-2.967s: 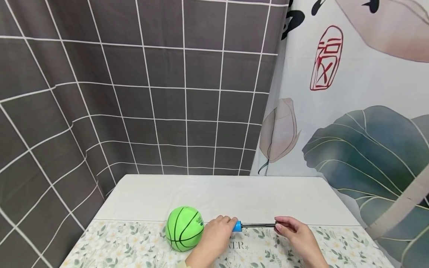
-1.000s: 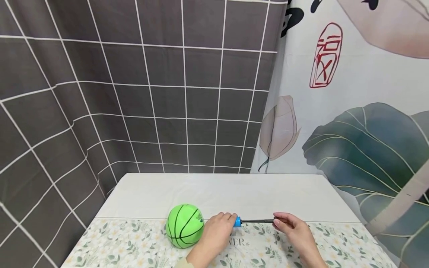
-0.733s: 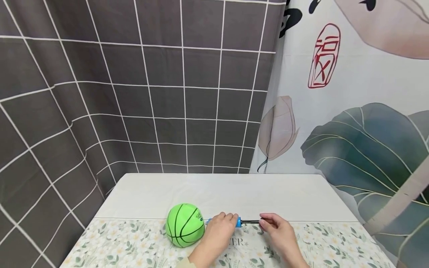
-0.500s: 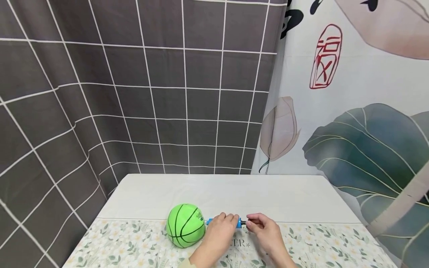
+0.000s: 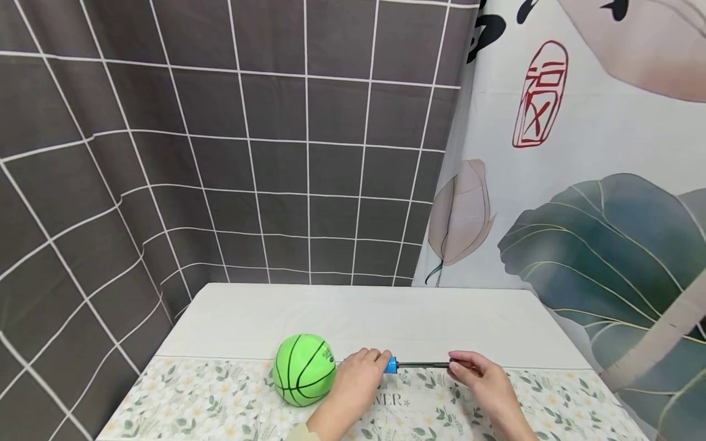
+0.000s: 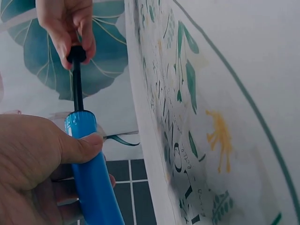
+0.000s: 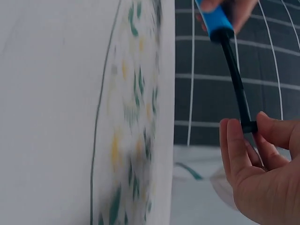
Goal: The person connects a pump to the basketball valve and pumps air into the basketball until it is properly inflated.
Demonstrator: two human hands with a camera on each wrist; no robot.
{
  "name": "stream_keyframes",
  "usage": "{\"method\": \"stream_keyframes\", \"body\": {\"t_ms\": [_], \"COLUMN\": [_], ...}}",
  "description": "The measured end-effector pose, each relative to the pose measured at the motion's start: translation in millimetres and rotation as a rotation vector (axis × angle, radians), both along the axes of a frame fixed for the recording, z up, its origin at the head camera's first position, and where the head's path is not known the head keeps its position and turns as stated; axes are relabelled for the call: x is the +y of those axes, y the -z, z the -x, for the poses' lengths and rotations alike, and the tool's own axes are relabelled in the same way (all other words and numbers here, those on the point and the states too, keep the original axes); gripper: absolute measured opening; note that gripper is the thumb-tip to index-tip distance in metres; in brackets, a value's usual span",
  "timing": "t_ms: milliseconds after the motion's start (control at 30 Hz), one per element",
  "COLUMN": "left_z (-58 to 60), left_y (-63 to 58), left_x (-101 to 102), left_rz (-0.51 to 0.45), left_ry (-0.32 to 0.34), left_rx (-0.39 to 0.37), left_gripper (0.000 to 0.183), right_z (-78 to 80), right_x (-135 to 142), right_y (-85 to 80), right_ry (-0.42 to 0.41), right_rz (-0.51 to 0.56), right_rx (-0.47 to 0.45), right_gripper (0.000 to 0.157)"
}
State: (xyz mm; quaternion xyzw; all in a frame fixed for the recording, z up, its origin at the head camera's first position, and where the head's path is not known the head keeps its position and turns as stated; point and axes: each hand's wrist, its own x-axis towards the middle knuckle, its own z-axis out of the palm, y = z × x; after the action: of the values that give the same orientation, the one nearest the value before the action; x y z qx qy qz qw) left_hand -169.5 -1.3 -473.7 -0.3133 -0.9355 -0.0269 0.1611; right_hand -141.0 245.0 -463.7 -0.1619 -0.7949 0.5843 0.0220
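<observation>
A blue hand pump [image 6: 96, 187] lies level over the table, its black rod [image 5: 423, 365] drawn well out to the right. My left hand [image 5: 358, 381] grips the blue barrel, thumb along its side in the left wrist view. My right hand [image 5: 485, 383] pinches the small black knob [image 7: 249, 126] at the rod's end between thumb and fingers. Just left of my left hand sits a bright green ball [image 5: 303, 370] with black basketball lines. The pump's left end points at the ball and is mostly hidden behind my left hand in the head view.
The white table [image 5: 353, 315] bears a floral printed cloth [image 5: 193, 398] along its near part. Behind it hangs a dark grey curtain [image 5: 276, 165] with white grid lines. A white curtain [image 5: 595, 141] with lotus prints hangs at the right.
My right hand slid left, pushing the rod nearly all the way into the barrel, then drew it back out to the right. My left hand and the ball stayed nearly in place.
</observation>
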Motion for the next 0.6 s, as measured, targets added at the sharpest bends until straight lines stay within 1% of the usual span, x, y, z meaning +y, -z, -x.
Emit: {"method": "stream_keyframes", "body": {"t_ms": [133, 333, 600], "left_z": [-0.7, -2.2, -3.9], "left_y": [0.8, -0.7, -1.3], "left_x": [0.1, 0.8, 1.3], "left_rz": [-0.007, -0.026, -0.027], "left_ry": [0.000, -0.001, 0.003], "left_rx": [-0.006, -0.024, -0.003], "left_gripper": [0.044, 0.045, 0.046], "right_z": [-1.8, -1.9, -3.5], "right_x": [9.1, 9.4, 10.2], "right_y": [-0.8, -1.0, -0.7], "right_ry": [-0.003, -0.003, -0.016], "right_rz": [0.016, 0.011, 0.012], "right_rx": [-0.020, -0.035, -0.032], "right_gripper": [0.036, 0.037, 0.038]}}
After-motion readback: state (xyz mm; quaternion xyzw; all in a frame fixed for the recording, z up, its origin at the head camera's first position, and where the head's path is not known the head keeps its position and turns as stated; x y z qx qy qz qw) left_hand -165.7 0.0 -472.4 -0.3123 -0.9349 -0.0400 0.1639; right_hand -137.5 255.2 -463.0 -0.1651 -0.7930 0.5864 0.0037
